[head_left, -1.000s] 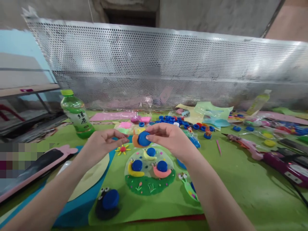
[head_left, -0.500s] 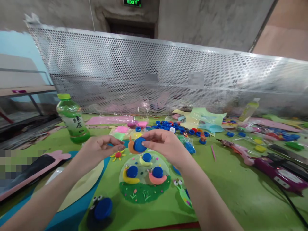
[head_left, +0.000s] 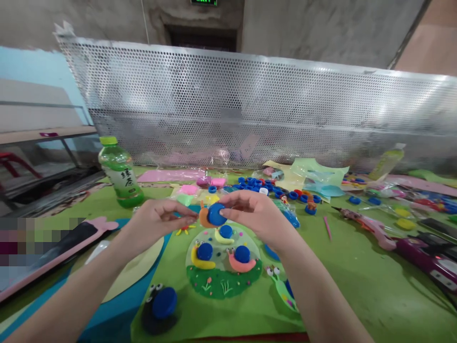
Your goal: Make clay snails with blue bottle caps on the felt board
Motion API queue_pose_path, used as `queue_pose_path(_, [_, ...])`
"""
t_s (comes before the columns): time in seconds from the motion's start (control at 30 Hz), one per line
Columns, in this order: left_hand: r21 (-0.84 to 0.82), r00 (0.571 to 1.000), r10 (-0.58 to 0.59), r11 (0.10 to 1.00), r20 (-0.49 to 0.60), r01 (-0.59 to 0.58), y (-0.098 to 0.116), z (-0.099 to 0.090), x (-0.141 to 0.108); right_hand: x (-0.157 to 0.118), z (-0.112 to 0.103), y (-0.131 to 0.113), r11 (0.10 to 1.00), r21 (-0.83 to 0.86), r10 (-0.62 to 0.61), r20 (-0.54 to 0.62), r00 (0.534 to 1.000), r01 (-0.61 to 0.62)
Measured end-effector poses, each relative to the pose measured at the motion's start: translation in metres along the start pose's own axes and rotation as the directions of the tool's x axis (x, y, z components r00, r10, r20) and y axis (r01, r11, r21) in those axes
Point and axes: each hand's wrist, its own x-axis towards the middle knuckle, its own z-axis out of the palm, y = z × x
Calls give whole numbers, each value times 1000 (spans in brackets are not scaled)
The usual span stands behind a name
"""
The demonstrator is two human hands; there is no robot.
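My right hand (head_left: 255,214) pinches an orange clay snail by its blue bottle-cap shell (head_left: 217,214), above a green board (head_left: 167,267). At the snail's orange body (head_left: 204,217), the closed fingertips of my left hand (head_left: 162,216) meet its edge. Below them, a round clay scene (head_left: 224,281) carries a pale yellow snail (head_left: 224,237), a yellow snail (head_left: 203,259) and a pink snail (head_left: 242,262), each with a blue cap. A black snail (head_left: 159,305) lies at the lower left. Partly behind my right forearm is a green snail (head_left: 282,288). A clay sun (head_left: 184,229) is half covered by my left hand.
A green-tea bottle (head_left: 121,174) stands at the left, beyond a pink-edged dark object (head_left: 78,243). Many blue caps (head_left: 253,183) lie at the back before a perforated metal screen (head_left: 200,105). On the right are a pink stick (head_left: 327,227) and a purple corded tool (head_left: 424,257).
The view has shifted slightly left, so everything appears further right. My left fingertips have closed the small gap to the orange snail; my right hand keeps its hold on the cap.
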Motion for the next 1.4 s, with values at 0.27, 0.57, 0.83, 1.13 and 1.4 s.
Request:
queue_pose_path(0.27, [-38, 997, 29, 999, 68, -27, 6, -2, -2, 0, 1, -1, 1000, -7, 14, 6, 1000, -14])
queue_pose_path(0.57, [9, 999, 15, 1000, 30, -15, 3, -3, -3, -1, 0, -1, 999, -38, 2, 16, 1000, -1])
queue_pose_path(0.83, [-4, 998, 41, 999, 44, -41, 9, -3, -4, -2, 0, -3, 999, -37, 11, 14, 1000, -11])
queue_pose_path(1.13, [23, 1000, 8, 1000, 9, -8, 1, -6, -3, -2, 0, -3, 999, -40, 8, 13, 1000, -7])
queue_pose_path(1.4, [-17, 1000, -23, 1000, 11, 23, 1, -6, -3, -2, 0, -2, 999, -47, 7, 11, 1000, -7])
